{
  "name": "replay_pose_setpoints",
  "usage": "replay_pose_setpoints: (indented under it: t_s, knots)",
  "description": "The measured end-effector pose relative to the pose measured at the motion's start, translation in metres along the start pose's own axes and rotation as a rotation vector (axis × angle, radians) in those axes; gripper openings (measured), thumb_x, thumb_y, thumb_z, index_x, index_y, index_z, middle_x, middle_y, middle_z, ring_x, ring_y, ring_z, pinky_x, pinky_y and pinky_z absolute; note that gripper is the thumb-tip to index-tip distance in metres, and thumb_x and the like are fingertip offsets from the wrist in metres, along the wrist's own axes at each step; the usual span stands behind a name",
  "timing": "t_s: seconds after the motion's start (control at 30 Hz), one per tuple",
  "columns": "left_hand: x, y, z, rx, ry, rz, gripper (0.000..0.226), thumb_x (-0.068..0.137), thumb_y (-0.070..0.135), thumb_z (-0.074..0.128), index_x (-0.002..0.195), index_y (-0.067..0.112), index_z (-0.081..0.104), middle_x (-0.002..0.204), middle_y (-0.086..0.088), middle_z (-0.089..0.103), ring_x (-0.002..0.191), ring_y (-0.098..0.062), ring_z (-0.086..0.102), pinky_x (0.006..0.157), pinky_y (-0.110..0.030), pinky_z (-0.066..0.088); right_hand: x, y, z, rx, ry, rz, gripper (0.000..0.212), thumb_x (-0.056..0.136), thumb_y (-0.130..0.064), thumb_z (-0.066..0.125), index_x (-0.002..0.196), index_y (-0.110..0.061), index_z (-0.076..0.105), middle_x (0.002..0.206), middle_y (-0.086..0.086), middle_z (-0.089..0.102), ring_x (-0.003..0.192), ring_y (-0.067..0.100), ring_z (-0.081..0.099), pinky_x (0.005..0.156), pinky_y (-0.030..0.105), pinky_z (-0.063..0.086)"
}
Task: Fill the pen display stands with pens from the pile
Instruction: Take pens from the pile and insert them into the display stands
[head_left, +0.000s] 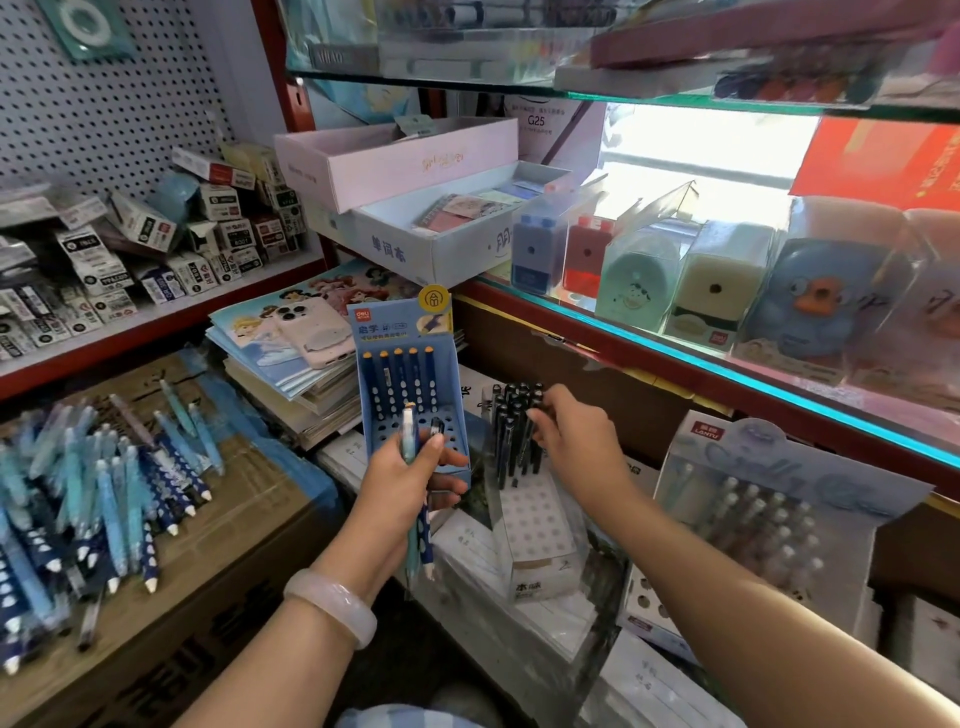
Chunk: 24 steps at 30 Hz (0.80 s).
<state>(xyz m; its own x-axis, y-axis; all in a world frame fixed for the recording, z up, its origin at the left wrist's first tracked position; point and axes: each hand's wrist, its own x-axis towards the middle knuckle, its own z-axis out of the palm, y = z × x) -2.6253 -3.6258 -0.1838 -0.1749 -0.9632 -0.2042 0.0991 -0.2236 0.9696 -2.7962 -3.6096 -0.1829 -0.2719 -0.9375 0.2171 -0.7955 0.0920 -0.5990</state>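
A blue pen display stand (404, 332) stands upright in the middle, with a row of dark blue pens in its back holes. My left hand (410, 483) grips a few blue pens (422, 540) in front of the stand's lower tray. To the right sits a clear stand (535, 525) holding several black pens (514, 421). My right hand (574, 436) reaches to the black pens, fingertips curled at them; whether it pinches one is unclear. The pile of blue pens (88, 499) lies on a cardboard box at the left.
A third stand (769, 499) with pale pens is at the right. A phone (311, 332) lies on stacked notebooks behind the blue stand. Glass shelves with sharpeners (711, 291) run along the right; small boxes (130, 254) crowd the left shelf.
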Motion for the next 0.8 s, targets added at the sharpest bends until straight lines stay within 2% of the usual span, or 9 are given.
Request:
replay_pose_setpoints:
  t_s: [0.2,0.33,0.43,0.5,0.57,0.63,0.7,0.8]
  knots:
    - [-0.001,0.001,-0.002,0.036,0.004,-0.019,0.016,0.097,0.018,0.047,0.109,0.009,0.053,0.075,-0.008,0.067,0.046,-0.012,0.061,0.047,-0.023,0.053,-0.004,0.004,0.013,-0.096,-0.098,0.0,0.018,0.098,-0.027,0.045,0.096,-0.01,0.049,0.089,0.01,0.063,0.078,0.024,0.061,0.068,0.038,0.052]
    - [-0.003,0.002,-0.001,0.138,0.01,0.014,0.009,0.097,0.022,0.047,0.095,0.017,0.054,0.062,-0.003,0.062,0.042,-0.011,0.047,0.042,-0.021,0.04,-0.005,0.006,0.026,-0.117,-0.122,0.031,0.021,0.099,-0.026,0.043,0.092,-0.007,0.05,0.092,0.016,0.062,0.082,0.03,0.059,0.071,0.04,0.049]
    - [-0.004,0.001,0.0,0.125,-0.029,0.018,0.013,0.098,0.019,0.044,0.101,0.016,0.056,0.059,0.0,0.063,0.044,-0.01,0.041,0.043,-0.02,0.034,-0.003,0.002,0.027,-0.139,-0.135,0.051,0.023,0.098,-0.027,0.045,0.097,-0.006,0.054,0.096,0.016,0.063,0.086,0.029,0.059,0.073,0.038,0.049]
    - [-0.005,0.003,0.003,0.131,-0.044,0.006,0.014,0.099,0.017,0.042,0.102,0.017,0.056,0.067,0.0,0.069,0.048,-0.009,0.043,0.045,-0.019,0.036,-0.005,0.001,0.022,-0.082,-0.1,0.102,0.022,0.096,-0.027,0.051,0.105,-0.008,0.057,0.099,0.011,0.065,0.088,0.026,0.061,0.076,0.037,0.051]
    - [-0.005,0.004,0.004,0.148,-0.056,0.014,0.015,0.099,0.014,0.04,0.101,0.018,0.054,0.078,-0.002,0.071,0.049,-0.008,0.045,0.047,-0.019,0.038,-0.011,-0.001,0.013,0.036,0.039,0.144,0.024,0.092,-0.026,0.057,0.111,-0.012,0.059,0.098,0.003,0.066,0.087,0.017,0.062,0.079,0.034,0.053]
    - [-0.005,0.004,0.006,0.159,-0.084,0.034,0.013,0.1,0.013,0.038,0.104,0.015,0.051,0.086,-0.003,0.073,0.048,-0.006,0.047,0.048,-0.018,0.04,-0.016,-0.007,0.005,0.185,0.121,0.124,0.021,0.091,-0.027,0.06,0.108,-0.015,0.063,0.092,-0.005,0.065,0.082,0.007,0.059,0.078,0.027,0.052]
    - [-0.006,0.004,0.007,0.16,-0.102,0.05,0.011,0.099,0.013,0.039,0.106,0.011,0.048,0.085,-0.003,0.071,0.049,-0.006,0.048,0.05,-0.02,0.04,-0.021,-0.016,0.003,0.357,-0.008,0.077,0.018,0.091,-0.028,0.059,0.104,-0.019,0.067,0.087,-0.012,0.065,0.08,-0.002,0.058,0.074,0.018,0.05]
    - [-0.009,0.003,0.009,0.234,-0.119,0.067,0.017,0.098,0.014,0.043,0.109,0.003,0.05,0.069,-0.003,0.057,0.05,-0.006,0.049,0.05,-0.02,0.042,-0.027,-0.029,0.006,0.551,-0.218,0.061,0.015,0.092,-0.027,0.057,0.099,-0.02,0.069,0.079,-0.014,0.065,0.07,-0.009,0.058,0.065,0.01,0.043]
